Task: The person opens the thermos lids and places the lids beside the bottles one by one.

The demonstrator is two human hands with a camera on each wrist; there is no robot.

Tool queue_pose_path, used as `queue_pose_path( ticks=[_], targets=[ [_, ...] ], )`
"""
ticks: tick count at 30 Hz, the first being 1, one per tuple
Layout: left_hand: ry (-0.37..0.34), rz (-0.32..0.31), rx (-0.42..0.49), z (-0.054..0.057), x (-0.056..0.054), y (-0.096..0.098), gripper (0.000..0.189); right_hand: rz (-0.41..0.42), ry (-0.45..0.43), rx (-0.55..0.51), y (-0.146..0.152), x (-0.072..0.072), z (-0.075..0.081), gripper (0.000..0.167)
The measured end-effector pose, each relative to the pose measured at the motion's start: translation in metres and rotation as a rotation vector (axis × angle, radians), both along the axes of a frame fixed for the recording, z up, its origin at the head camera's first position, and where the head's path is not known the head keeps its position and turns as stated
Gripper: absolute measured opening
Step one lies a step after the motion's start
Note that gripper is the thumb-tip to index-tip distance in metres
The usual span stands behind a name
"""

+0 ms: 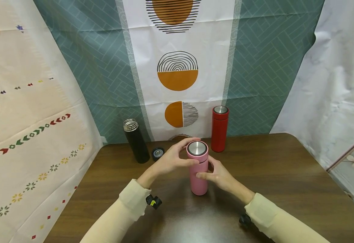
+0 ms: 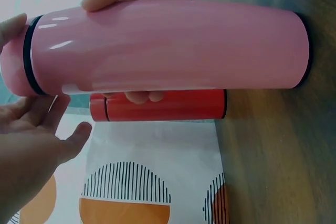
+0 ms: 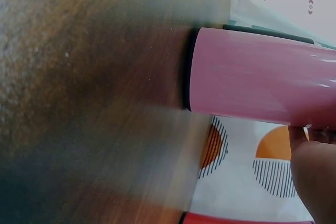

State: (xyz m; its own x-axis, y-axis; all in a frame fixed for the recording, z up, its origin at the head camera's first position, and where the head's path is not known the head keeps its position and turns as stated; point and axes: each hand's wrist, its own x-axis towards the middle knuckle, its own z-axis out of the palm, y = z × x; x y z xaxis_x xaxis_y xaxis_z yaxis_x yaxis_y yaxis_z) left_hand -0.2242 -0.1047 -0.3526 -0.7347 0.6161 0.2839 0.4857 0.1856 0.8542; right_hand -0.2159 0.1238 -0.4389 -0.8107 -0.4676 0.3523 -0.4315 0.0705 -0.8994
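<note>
A pink thermos (image 1: 198,182) stands upright on the brown table, its pink lid (image 1: 197,148) with a silver disc seated on top. My left hand (image 1: 173,158) grips the lid from the left, thumb at the front and fingers around the back. In the left wrist view, the left hand (image 2: 31,148) has its fingertips against the lid, on both sides of it. Lower down, my right hand (image 1: 222,176) holds the thermos body from the right, the thumb across the front. The right wrist view shows part of the right hand (image 3: 319,169) against the body.
At the back left stands a black thermos (image 1: 138,145) with its metal mouth uncovered. A small black lid (image 1: 158,153) lies beside it. A red thermos (image 1: 219,133) with its lid on stands behind the right hand. Patterned cloth (image 1: 177,94) hangs along the table's (image 1: 271,162) back edge.
</note>
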Motion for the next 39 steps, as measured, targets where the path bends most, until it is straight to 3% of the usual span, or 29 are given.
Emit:
queue_pose_path(
  ticks=[5, 8, 13, 18, 24, 28, 39],
  targets=[
    [-0.007, 0.06, 0.06, -0.004, 0.0, 0.007, 0.07, -0.006, 0.008, -0.004, 0.001, 0.0, 0.0, 0.063],
    [-0.004, 0.071, 0.048, -0.007, 0.001, 0.008, 0.076, -0.012, 0.011, 0.003, 0.0, 0.0, 0.001, 0.063],
    [-0.035, 0.024, -0.003, -0.007, 0.002, 0.0, 0.08, 0.001, 0.0, 0.005, -0.002, 0.0, 0.001, 0.064],
    [-0.04, -0.017, 0.037, -0.006, -0.002, -0.002, 0.071, -0.007, 0.004, 0.001, -0.001, 0.0, 0.0, 0.064],
    [-0.012, 0.062, 0.105, -0.004, -0.001, 0.006, 0.065, 0.002, 0.008, 0.005, 0.0, 0.0, 0.0, 0.064],
    [-0.019, 0.092, 0.17, -0.002, -0.001, 0.008, 0.071, 0.004, 0.0, 0.01, -0.001, 0.0, 0.001, 0.065],
    [0.013, 0.092, 0.23, 0.005, 0.002, 0.005, 0.07, -0.009, -0.001, 0.029, 0.0, 0.0, 0.002, 0.069]
  ],
)
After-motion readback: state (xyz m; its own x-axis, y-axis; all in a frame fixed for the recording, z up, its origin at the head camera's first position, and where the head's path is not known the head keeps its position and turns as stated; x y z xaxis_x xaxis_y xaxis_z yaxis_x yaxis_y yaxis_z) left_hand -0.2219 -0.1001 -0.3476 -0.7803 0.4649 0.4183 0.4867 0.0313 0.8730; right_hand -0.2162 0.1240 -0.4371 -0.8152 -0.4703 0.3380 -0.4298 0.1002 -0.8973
